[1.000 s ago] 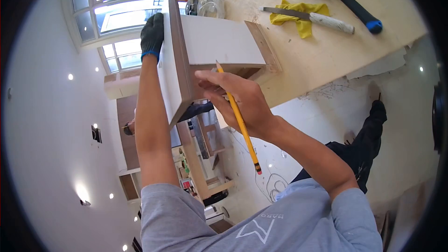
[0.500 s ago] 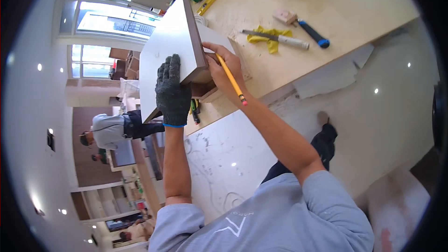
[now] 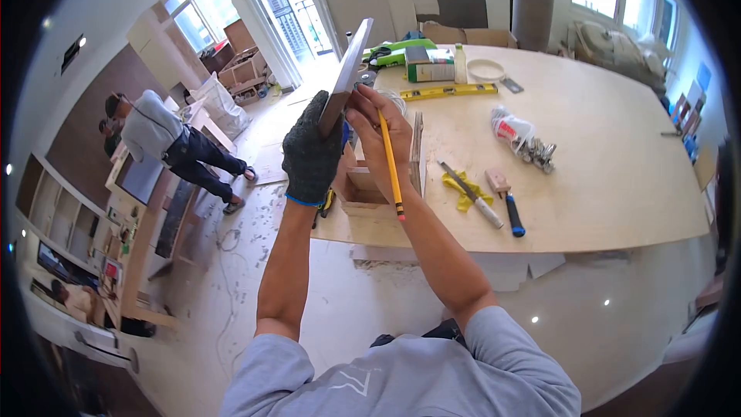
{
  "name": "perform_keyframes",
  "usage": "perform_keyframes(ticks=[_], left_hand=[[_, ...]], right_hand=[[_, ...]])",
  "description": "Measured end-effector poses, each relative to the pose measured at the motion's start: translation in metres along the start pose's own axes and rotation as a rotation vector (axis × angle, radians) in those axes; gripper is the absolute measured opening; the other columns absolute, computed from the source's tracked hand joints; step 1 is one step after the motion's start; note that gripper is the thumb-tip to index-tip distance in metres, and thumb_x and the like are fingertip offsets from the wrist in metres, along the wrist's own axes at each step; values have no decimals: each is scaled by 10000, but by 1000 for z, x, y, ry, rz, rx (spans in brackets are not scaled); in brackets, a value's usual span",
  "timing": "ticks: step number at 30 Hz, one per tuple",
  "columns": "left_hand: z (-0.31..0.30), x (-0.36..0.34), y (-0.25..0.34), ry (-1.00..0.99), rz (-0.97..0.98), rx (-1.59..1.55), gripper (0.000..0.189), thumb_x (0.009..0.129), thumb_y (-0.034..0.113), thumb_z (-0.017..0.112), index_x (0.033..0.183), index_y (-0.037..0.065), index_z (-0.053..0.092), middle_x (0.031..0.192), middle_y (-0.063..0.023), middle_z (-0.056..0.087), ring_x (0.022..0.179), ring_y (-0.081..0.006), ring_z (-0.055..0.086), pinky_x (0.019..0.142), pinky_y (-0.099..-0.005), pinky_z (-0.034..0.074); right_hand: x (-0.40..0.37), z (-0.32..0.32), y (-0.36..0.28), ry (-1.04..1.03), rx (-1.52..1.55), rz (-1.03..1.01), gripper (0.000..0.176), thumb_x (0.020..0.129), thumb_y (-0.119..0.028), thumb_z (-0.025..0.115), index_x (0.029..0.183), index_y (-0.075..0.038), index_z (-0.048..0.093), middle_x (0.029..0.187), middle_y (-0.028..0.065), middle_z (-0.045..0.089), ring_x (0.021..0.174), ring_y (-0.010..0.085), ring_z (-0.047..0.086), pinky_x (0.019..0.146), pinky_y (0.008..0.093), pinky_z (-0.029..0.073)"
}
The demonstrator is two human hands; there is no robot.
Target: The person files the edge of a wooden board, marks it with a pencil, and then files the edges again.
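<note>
My left hand (image 3: 312,150), in a dark knitted glove, is closed around the lower part of a white-faced board (image 3: 349,66) with a brown edge. The board is raised above the table and tilted, almost edge-on to me. My right hand (image 3: 378,135) is bare and its fingertips are at the board's near edge. A yellow pencil (image 3: 391,162) is held in it, with the eraser end pointing down toward my forearm. Below my hands an open wooden box (image 3: 367,207) rests on the table, partly hidden by them.
On the large plywood table (image 3: 617,162) lie a file (image 3: 482,210) on a yellow cloth (image 3: 461,194), a blue-and-black-handled tool (image 3: 513,216), a bag of metal hardware (image 3: 525,139) and a yellow level (image 3: 449,91). A co-worker (image 3: 166,135) stands at a bench on the left.
My view has swung level and to the right, showing more of the table. The board has turned from showing its white face to nearly edge-on. Both hands stay on it.
</note>
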State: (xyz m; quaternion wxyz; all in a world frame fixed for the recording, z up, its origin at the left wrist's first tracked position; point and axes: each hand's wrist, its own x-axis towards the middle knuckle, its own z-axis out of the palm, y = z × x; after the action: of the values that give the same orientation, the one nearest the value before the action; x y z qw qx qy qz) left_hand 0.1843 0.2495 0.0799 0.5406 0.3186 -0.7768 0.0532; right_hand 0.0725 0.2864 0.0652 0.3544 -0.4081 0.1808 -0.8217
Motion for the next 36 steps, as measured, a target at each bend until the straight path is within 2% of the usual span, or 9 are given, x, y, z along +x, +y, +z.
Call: perform_keyframes(ticks=[5,8,11,17,23,26,32,35,36], left_hand=[[-4,-13,3,133,-73,-31,414,842,140,711,1219,1,610,1010,-217,692,891,-346,698,776,-388,557],[-11,-17,6,135,-86,106,359,884,143,655,1229,56,613,1079,-165,690,921,-324,693,769,-377,557],[-14,-20,8,175,-118,29,400,837,112,694,1212,8,600,1059,-223,676,900,-372,681,771,-417,554],[-20,-27,2,202,-49,3,388,836,101,686,1203,5,604,1049,-221,679,898,-372,680,776,-420,551],[-32,-28,-5,218,-51,-67,329,869,122,661,1174,1,628,1017,-209,690,888,-355,686,768,-400,553],[-44,-29,5,213,-155,-135,307,891,142,646,1166,5,637,991,-208,695,876,-351,690,760,-394,552],[-44,-38,-10,279,-110,-131,281,903,149,637,1145,5,643,951,-205,694,861,-352,691,741,-393,549],[-48,-44,-14,204,-155,-138,402,910,85,587,1308,142,581,1175,-161,655,1010,-324,663,843,-369,541],[-50,-44,-14,191,-159,-86,418,914,74,580,1325,147,569,1174,-164,652,1019,-323,661,847,-366,542]], right_hand=[[-6,9,-2,-95,-124,-26,391,904,43,618,1285,44,531,1233,166,626,1171,203,591,1001,286,487],[-11,17,-6,-103,-183,-43,368,895,28,627,1254,56,550,1213,160,635,1147,210,605,984,295,489],[-14,21,-9,-109,-240,-45,354,893,7,635,1236,61,563,1202,156,641,1129,206,612,976,299,487],[-22,28,-7,-123,-263,-41,357,901,-12,637,1245,51,565,1205,146,643,1122,199,613,979,292,474],[-25,42,3,-162,-278,-79,359,903,-3,642,1255,25,576,1199,137,650,1118,176,614,966,274,486],[-26,47,3,-186,-309,-87,362,900,-3,642,1254,30,572,1193,137,652,1109,176,617,965,274,486],[-32,56,11,-194,-350,-87,359,901,-8,640,1251,32,573,1190,135,654,1103,179,621,965,279,485],[-34,59,14,-206,-357,-99,361,901,-14,643,1252,28,575,1189,133,654,1096,176,624,964,281,484],[-35,59,15,-206,-359,-100,360,900,-20,647,1251,24,579,1177,129,660,1094,174,624,963,283,482]])
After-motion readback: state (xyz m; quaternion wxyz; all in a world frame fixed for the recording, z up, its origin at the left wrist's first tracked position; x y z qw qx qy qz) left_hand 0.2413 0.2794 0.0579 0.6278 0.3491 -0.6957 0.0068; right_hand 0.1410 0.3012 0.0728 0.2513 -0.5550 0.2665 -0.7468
